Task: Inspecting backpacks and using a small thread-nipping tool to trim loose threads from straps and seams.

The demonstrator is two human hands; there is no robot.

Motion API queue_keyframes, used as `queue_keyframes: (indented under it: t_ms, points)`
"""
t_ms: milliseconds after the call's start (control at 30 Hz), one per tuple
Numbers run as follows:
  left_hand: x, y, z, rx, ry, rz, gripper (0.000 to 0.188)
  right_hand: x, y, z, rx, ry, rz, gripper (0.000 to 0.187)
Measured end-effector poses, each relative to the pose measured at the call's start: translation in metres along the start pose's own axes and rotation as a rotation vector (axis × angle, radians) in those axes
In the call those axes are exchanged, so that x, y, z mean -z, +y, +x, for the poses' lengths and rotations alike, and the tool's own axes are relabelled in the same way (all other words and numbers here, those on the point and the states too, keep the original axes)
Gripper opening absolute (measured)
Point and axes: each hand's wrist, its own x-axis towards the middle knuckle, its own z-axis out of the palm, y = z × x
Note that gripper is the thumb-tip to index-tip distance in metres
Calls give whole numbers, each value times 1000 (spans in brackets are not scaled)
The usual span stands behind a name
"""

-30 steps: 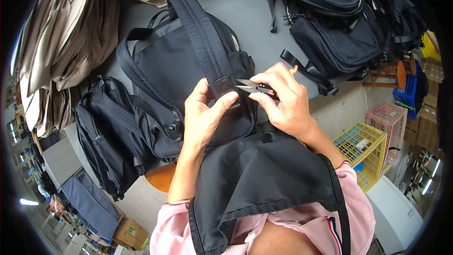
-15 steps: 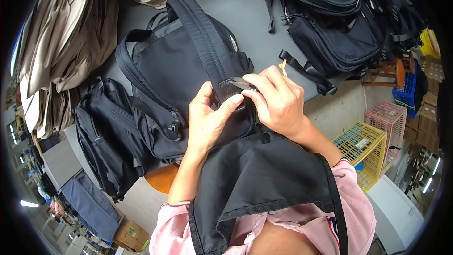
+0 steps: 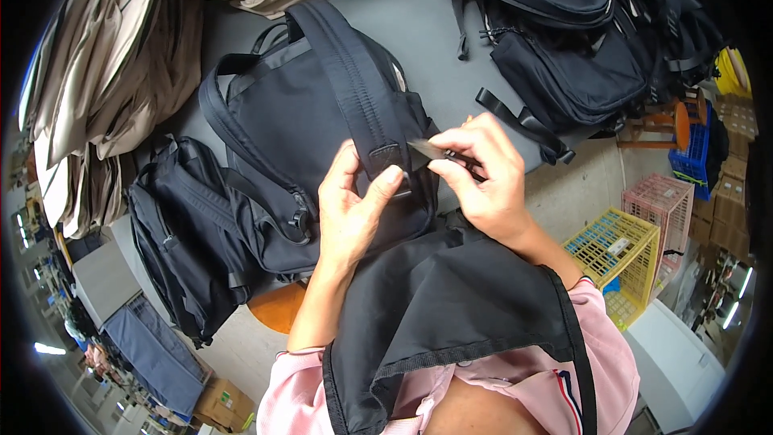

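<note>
A black backpack (image 3: 282, 113) lies on the grey table with its shoulder straps facing up. My left hand (image 3: 350, 205) is closed on the lower end of the right-hand shoulder strap (image 3: 354, 80), thumb on top near the stitched patch and fingers behind it. Just right of that strap, my right hand (image 3: 487, 177) grips small thread snips (image 3: 463, 163). Their pale metal blades (image 3: 423, 147) point left at the strap edge, a little apart from my left thumb. Whether the blades touch a thread is too small to tell.
Another black backpack (image 3: 189, 225) leans at the table's left edge. Beige bags (image 3: 121, 72) are heaped at the far left, black bags (image 3: 564, 56) at the far right. A loose black strap (image 3: 523, 121) lies right of my hands. Yellow (image 3: 616, 242) and pink crates (image 3: 668, 201) stand beyond the table.
My right hand with the snips has drawn back to the right, away from the strap end and my left thumb. My left hand stays on the strap, with its thumb shifted slightly.
</note>
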Motion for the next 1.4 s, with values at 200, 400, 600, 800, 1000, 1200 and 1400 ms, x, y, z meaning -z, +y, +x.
queue_keyframes:
  t_ms: [200,400,600,800,1000,1200,1400]
  points:
    - [-8,1,1,250,-206,-577,29,-19,26,23,-414,-99,619,23]
    - [-3,-26,-4,472,-488,-951,40,-15,25,45,-786,-629,1134,40]
    - [-16,-1,-15,250,-281,-223,48,-20,17,38,-365,-134,577,35]
    - [-23,-6,1,-821,78,783,28,-25,28,36,-457,-299,748,16]
    - [-1,-6,8,-199,-66,306,30,-19,30,21,-588,-119,746,16]
    - [1,-6,10,-177,-152,176,32,14,9,10,-180,-98,138,20]
    - [-3,-2,12,-219,-172,268,32,27,5,23,42,-219,-149,22]
